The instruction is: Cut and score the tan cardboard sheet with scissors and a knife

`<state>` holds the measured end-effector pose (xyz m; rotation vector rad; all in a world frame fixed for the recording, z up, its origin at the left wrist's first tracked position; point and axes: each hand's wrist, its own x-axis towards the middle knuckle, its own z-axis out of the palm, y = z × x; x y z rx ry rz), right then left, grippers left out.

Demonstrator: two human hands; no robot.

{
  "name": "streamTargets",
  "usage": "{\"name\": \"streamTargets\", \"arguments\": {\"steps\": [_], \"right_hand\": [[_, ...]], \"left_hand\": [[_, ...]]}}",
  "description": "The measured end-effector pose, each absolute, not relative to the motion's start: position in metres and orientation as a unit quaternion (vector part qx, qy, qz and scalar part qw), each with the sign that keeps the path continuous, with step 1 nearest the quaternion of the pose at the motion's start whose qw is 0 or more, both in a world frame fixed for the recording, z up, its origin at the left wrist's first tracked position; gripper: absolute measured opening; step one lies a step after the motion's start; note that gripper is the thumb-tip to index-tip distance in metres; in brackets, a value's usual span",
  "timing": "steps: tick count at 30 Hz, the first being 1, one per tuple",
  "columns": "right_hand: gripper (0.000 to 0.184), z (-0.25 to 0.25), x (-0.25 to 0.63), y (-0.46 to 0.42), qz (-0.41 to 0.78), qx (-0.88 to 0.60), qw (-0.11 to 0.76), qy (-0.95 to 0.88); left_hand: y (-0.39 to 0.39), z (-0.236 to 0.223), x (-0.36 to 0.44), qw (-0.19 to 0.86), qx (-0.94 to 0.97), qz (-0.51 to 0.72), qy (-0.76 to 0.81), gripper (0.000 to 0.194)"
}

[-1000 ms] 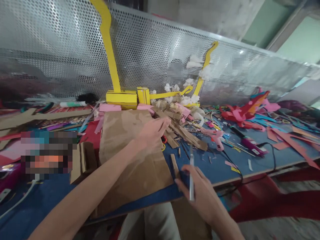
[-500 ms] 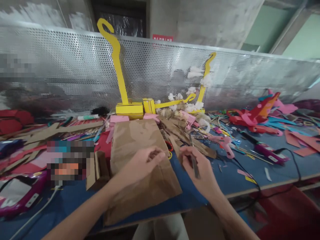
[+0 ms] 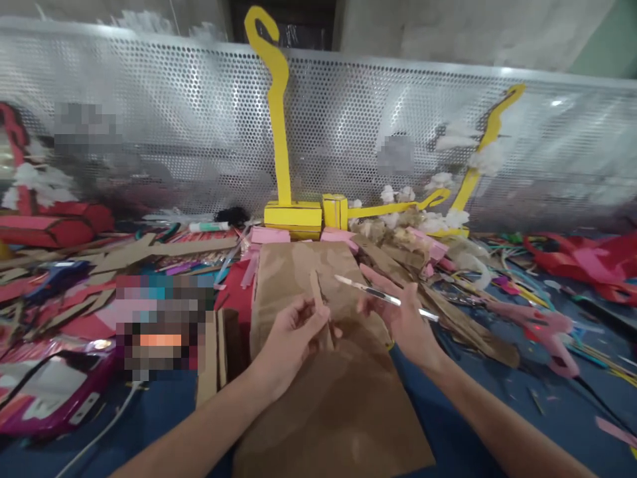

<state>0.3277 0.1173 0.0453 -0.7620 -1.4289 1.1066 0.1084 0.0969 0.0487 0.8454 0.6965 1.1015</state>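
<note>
My left hand (image 3: 291, 335) is closed in a pinch on a thin cardboard strip (image 3: 318, 302) that stands up from the fingers. My right hand (image 3: 405, 318) is closed on a slim silver craft knife (image 3: 383, 296), blade pointing left toward the strip. Both hands hover over a large sheet of brown cardboard (image 3: 328, 398) lying on the blue table (image 3: 522, 425). Behind them stands a yellow cardboard model (image 3: 293, 212) with a tall hooked arm and white cotton tufts (image 3: 438, 182).
A perforated metal screen (image 3: 149, 133) runs along the back. Cardboard strips (image 3: 139, 252) and coloured paper scraps lie left; a brown scrap pile (image 3: 458, 312), a pink glue gun (image 3: 542, 328) with black cord and red paper shapes (image 3: 582, 259) lie right. A small cardboard box (image 3: 219, 352) sits left of the sheet.
My left hand picked up a cardboard strip and now pinches it upright. My right hand moved in from the table's front edge and levelled the knife toward the strip. The view shifted left.
</note>
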Motion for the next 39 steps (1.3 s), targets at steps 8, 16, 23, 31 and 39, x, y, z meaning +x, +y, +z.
{"name": "streamTargets", "arguments": {"steps": [8,16,23,31,39], "right_hand": [[0.017,0.057,0.336,0.108,0.54,-0.299,0.614,-0.492],[0.017,0.057,0.332,0.105,0.631,-0.273,0.564,-0.457],[0.017,0.053,0.322,0.098,0.653,-0.284,0.534,-0.455],[0.018,0.048,0.319,0.099,0.633,-0.314,0.52,-0.48],[0.022,0.046,0.311,0.095,0.635,-0.31,0.544,-0.453]], "left_hand": [[0.093,0.047,0.111,0.762,0.322,0.479,0.293,0.039],[0.091,0.045,0.11,0.778,0.289,0.473,0.297,0.028],[0.092,0.045,0.11,0.769,0.287,0.502,0.273,0.032],[0.084,0.048,0.111,0.794,0.262,0.506,0.21,0.022],[0.081,0.048,0.112,0.797,0.284,0.497,0.194,0.012]]}}
